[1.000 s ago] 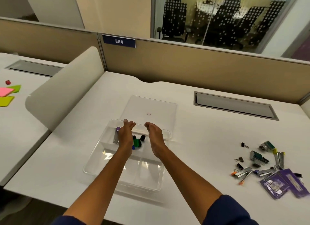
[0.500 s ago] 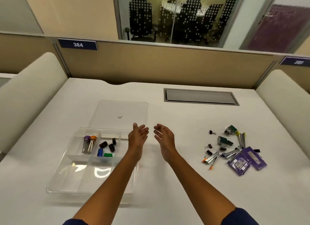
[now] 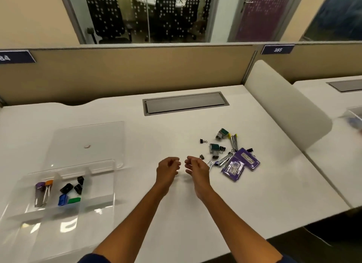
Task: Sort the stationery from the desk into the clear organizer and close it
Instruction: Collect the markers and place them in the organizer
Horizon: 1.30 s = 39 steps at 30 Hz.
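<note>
Both hands, left hand (image 3: 168, 167) and right hand (image 3: 195, 167), hover empty with fingers loosely curled beside the stationery pile (image 3: 229, 154), well apart from the open organizer (image 3: 58, 194), so small clips could slip during carrying.
</note>
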### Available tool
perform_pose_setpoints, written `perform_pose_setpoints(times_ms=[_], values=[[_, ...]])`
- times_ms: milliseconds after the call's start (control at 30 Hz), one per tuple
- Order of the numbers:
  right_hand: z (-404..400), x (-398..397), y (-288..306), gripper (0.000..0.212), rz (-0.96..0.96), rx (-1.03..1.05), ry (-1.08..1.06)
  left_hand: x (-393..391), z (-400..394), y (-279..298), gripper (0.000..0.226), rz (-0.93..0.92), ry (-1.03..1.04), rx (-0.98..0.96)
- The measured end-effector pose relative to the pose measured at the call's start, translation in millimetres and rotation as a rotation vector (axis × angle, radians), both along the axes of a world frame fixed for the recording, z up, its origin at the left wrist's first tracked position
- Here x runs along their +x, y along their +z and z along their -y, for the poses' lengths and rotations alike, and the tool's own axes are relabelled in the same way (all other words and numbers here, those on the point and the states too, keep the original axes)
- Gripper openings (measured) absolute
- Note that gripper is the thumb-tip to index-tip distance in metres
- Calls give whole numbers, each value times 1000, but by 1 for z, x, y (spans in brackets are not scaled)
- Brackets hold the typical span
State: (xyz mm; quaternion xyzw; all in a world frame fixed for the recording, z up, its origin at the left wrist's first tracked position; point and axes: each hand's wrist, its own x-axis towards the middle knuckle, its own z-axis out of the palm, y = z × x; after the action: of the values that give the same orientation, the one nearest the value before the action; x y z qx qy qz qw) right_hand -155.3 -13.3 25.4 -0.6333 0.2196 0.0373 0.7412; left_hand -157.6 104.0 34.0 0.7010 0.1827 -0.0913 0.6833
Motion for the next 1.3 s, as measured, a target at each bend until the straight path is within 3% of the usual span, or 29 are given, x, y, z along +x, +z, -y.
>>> perform_pose_setpoints(times_ms=[100, 367, 567, 667, 767, 900, 1033, 1100, 1167, 1300], values=[[29, -4, -8, 24, -9, -64, -31, 1, 26, -6, 25, 19, -148, 182], [97, -5, -14, 17, 85, -448, 59, 4, 87, -39, 70, 99, -436, 671], [137, 9, -16, 28, 159, -849, 203, 4, 97, -55, 43, 146, -349, 769], [153, 18, -19, 41, 177, -1107, 387, 5, 96, -56, 34, 193, -291, 750], [159, 29, -22, 47, 151, -1297, 557, 7, 94, -51, 37, 227, -181, 633], [161, 45, -23, 49, 182, -1417, 637, 14, 86, -38, 40, 212, 15, 304], [162, 56, -26, 47, 186, -1473, 709, 22, 81, -24, 47, 109, 98, -181], [162, 58, -28, 46, 187, -1398, 732, 23, 81, -19, 46, 46, 124, -437], [162, 58, -29, 44, 204, -1260, 736, 25, 82, -17, 42, -20, 149, -577], [151, 54, -19, 43, 197, -664, 571, 23, 90, -21, 34, -70, 178, -649]])
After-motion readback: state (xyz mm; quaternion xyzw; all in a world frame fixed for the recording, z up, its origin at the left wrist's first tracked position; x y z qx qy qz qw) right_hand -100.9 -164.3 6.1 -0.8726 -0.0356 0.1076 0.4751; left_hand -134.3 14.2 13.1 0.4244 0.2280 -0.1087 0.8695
